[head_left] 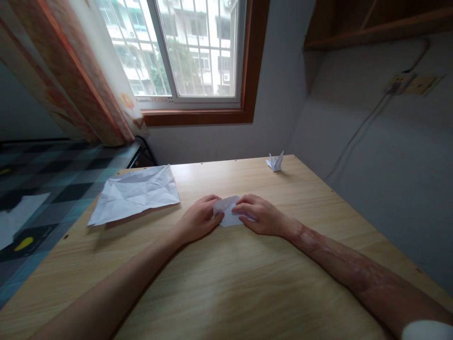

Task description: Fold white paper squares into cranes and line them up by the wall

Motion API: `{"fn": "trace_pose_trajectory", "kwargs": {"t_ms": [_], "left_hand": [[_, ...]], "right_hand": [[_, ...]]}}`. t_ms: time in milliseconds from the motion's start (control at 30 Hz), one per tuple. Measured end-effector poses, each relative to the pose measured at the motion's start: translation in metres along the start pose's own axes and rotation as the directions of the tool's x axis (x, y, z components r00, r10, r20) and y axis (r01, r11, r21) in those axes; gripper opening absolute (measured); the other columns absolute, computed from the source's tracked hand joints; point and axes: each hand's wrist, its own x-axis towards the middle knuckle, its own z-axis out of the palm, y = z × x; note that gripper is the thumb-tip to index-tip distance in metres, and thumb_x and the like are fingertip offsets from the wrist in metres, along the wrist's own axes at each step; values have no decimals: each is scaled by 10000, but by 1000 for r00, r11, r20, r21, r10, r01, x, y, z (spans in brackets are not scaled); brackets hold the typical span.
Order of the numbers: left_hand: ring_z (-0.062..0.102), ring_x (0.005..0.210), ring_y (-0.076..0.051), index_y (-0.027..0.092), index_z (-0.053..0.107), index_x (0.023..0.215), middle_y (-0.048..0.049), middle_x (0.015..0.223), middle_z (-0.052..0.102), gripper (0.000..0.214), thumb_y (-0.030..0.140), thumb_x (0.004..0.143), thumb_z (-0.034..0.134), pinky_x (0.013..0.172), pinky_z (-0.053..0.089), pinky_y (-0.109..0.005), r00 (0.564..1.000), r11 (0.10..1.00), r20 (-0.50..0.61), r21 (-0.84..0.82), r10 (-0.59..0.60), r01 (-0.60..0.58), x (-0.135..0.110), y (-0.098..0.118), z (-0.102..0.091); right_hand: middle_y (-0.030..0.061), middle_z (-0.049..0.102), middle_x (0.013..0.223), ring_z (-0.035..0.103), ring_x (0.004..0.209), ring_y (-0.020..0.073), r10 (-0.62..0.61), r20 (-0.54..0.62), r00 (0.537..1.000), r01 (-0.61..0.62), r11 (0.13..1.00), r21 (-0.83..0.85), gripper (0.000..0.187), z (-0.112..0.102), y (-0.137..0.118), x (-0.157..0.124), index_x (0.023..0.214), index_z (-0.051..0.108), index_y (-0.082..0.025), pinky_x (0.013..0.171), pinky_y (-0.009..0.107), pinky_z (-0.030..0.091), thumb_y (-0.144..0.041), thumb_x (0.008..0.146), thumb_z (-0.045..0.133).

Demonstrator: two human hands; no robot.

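A small folded piece of white paper (229, 218) sits in the middle of the wooden table, between my two hands. My left hand (202, 218) grips its left edge, with thumb in front and fingers behind. On the other side, my right hand (260, 214) pinches the right part between thumb and curled fingers. The paper's upper flap stands slightly raised. Parts of both its ends are hidden under my fingers.
A creased white sheet (138, 193) lies at the table's left. A folded paper crane (275, 162) stands near the far right corner of the table (226, 293). Left of the table is a checked bed cover (85, 163) with white paper (26, 212) on it.
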Motion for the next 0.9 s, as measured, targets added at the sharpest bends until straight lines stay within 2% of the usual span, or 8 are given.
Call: {"fn": "trace_pose_trajectory", "kwargs": {"t_ms": [100,200,333,433,500,667,800,900], "left_hand": [[728,978,-229,205,762,972,-85,1083,745,244,353,1062,590,884,605,-334,1000,1000,10,-11,-7,7,0,-3,1],[732,975,-233,201,774,930,-88,1053,761,273,366,1069,608,892,608,-337,1000,998,-13,-53,-18,17,0,-3,1],[750,1031,-232,205,811,950,-94,1138,786,326,386,1099,584,954,606,-338,998,989,-52,-144,-38,30,1,-1,0],[744,927,-213,193,792,835,-101,1088,789,394,448,1082,622,836,602,-313,991,983,-84,-157,-106,92,1,-1,0],[719,845,-196,186,760,761,-96,1022,784,407,485,1031,704,742,573,-295,986,984,-101,-138,-131,116,1,-2,1],[703,851,-209,197,776,805,-77,930,775,339,507,933,832,789,558,-316,985,992,-132,-69,-111,102,1,-3,2],[669,823,-198,203,752,818,-64,919,745,311,480,943,819,792,530,-323,982,997,-176,-37,-69,64,1,2,6],[588,720,-168,194,670,727,-19,786,666,395,497,946,800,755,466,-320,978,995,-190,31,-85,93,1,9,10]], "right_hand": [[143,683,1347,650,1246,329,76,-151,986,-75,997,16,474,0,2,-2,1432,600,-259,1102,528,564,-288,979,734],[143,687,1375,664,1221,313,143,-200,969,-128,988,87,469,0,7,-4,1459,572,-246,1106,520,557,-344,1019,703],[124,761,1304,709,1174,296,111,-64,992,-103,988,114,352,-4,7,-1,1416,630,-232,1071,476,555,-363,1090,613],[118,785,1253,720,1169,293,19,90,996,-25,998,66,349,-6,2,1,1438,647,-238,1078,463,546,-352,1130,530],[126,780,1269,718,1190,291,-26,140,990,18,998,55,364,-6,-1,2,1450,648,-228,1095,461,544,-345,1147,483],[135,748,1403,682,1327,279,-48,149,988,38,997,68,369,-2,-2,3,1451,656,-217,1166,468,518,-304,1171,433],[125,749,1421,673,1354,267,-37,133,990,28,997,66,356,-1,-2,4,1381,702,-220,1181,469,510,-295,1179,418],[119,753,1421,674,1347,263,-44,127,991,36,997,62,345,0,-2,5,1354,707,-212,1183,466,505,-290,1180,420]]}}
